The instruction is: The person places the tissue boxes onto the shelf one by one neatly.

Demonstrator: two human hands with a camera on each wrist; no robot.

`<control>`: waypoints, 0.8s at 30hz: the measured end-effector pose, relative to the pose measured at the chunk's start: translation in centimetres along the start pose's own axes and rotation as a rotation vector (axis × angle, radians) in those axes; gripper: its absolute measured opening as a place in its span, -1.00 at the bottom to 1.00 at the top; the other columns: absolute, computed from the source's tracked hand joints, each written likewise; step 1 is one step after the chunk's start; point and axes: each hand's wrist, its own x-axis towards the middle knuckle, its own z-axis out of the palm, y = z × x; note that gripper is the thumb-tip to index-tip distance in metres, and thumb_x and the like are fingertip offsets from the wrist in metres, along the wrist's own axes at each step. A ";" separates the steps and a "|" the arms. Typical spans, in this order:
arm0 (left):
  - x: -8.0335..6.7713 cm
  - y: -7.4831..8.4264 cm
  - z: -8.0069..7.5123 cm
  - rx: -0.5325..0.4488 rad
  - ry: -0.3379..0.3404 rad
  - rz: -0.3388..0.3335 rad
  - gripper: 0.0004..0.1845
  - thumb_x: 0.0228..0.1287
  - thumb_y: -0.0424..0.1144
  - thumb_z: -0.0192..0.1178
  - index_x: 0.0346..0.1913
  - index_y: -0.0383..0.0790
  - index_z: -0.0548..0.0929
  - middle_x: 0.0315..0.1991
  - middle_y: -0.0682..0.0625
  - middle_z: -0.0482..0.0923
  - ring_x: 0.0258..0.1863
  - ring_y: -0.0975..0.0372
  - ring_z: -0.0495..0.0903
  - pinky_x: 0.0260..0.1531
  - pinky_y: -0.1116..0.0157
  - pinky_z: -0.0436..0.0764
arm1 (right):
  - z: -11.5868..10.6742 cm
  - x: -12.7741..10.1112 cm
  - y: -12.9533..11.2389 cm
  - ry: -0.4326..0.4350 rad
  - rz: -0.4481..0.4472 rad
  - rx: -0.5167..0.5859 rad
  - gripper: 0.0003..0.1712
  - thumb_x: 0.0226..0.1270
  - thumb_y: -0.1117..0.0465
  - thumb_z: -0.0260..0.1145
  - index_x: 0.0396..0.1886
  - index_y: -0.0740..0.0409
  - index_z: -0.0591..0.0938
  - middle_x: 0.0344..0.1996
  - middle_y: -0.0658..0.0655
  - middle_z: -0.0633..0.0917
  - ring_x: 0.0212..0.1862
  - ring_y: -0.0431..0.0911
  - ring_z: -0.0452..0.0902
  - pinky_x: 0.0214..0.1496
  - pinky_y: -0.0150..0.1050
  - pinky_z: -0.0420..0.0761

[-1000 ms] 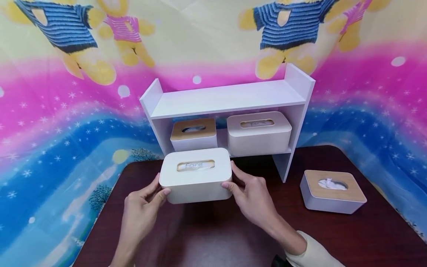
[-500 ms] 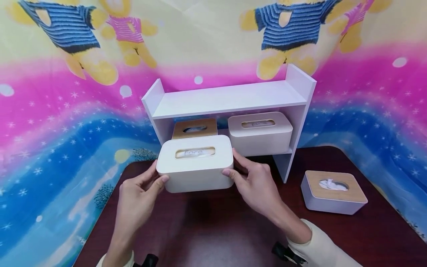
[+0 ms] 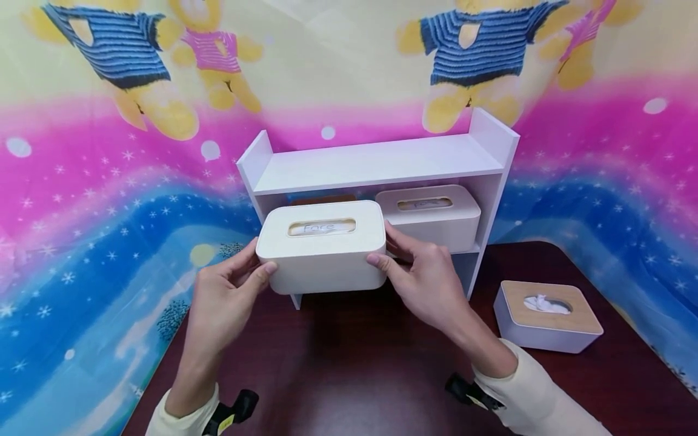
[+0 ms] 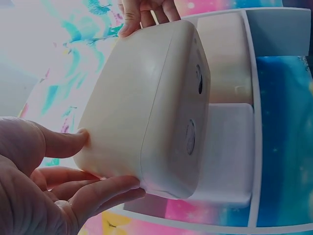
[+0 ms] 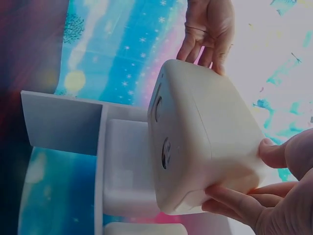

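A cream tissue box (image 3: pixel 327 272) with a slotted lid is held up in front of the white shelf (image 3: pixel 376 166). My left hand (image 3: pixel 220 300) grips its left end, thumb on the front face. At the opposite end my right hand (image 3: pixel 428 281) holds it the same way. Both wrist views show the box's underside with openings in it. Behind it, a wood-lidded tissue box (image 3: pixel 324 199) in the lower compartment is mostly hidden; its white body (image 4: pixel 227 152) shows in the left wrist view. To its right stands another cream tissue box (image 3: pixel 463 233), partly covered by my right hand.
On the dark table (image 3: pixel 349 375), right of the shelf, sits a white tissue box with a wooden lid (image 3: pixel 545 327). The shelf's upper board runs above the held box. A patterned cloth backdrop (image 3: pixel 349 72) hangs behind and at both sides.
Both hands have lifted the cream tissue box upward toward the shelf, so it now covers most of the wood-lidded box behind. Their grip looks the same.
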 end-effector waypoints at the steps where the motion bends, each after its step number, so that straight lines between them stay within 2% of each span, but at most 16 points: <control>1: 0.1 0.2 0.0 -0.003 0.000 0.005 -0.35 0.48 -0.15 0.39 0.56 0.07 0.47 0.48 -0.07 0.56 0.30 0.09 0.71 0.06 0.27 0.70 | -0.1 0.1 -0.1 -0.002 0.003 0.001 -0.22 0.41 0.12 0.54 0.56 0.11 0.49 0.30 0.23 0.70 0.25 0.04 0.74 0.14 0.00 0.77; 5: 0.5 0.8 -0.3 -0.007 0.002 0.028 -0.35 0.50 -0.16 0.38 0.58 0.06 0.45 0.49 -0.08 0.55 0.32 0.06 0.70 0.06 0.29 0.69 | -0.7 0.7 -0.7 -0.007 0.006 0.002 -0.20 0.40 0.13 0.55 0.57 0.14 0.47 0.34 0.23 0.66 0.28 0.05 0.72 0.13 -0.05 0.76; 10: 1.0 1.6 -0.7 -0.021 0.002 0.069 -0.35 0.51 -0.18 0.37 0.59 0.03 0.44 0.49 -0.09 0.55 0.32 0.05 0.70 0.04 0.36 0.68 | -1.3 1.4 -1.6 0.004 -0.015 -0.020 -0.20 0.40 0.12 0.55 0.57 0.11 0.49 0.34 0.22 0.67 0.25 0.09 0.73 0.13 -0.02 0.76; 20: 1.6 3.0 -1.7 -0.027 0.040 0.092 -0.37 0.50 -0.15 0.38 0.56 0.04 0.48 0.42 -0.06 0.62 0.25 0.05 0.75 -0.05 0.46 0.72 | -2.5 2.6 -3.4 0.018 -0.040 -0.053 -0.23 0.40 0.09 0.55 0.55 0.01 0.52 0.30 0.19 0.72 0.19 0.11 0.78 0.09 -0.01 0.79; 24: 1.9 3.5 -2.1 -0.024 0.052 0.106 -0.40 0.50 -0.11 0.38 0.53 0.09 0.52 0.37 -0.06 0.68 0.16 0.20 0.81 -0.09 0.49 0.75 | -2.8 3.1 -4.2 0.017 -0.034 -0.066 -0.26 0.41 0.07 0.54 0.54 0.00 0.53 0.30 0.16 0.73 0.17 0.10 0.80 0.12 -0.01 0.79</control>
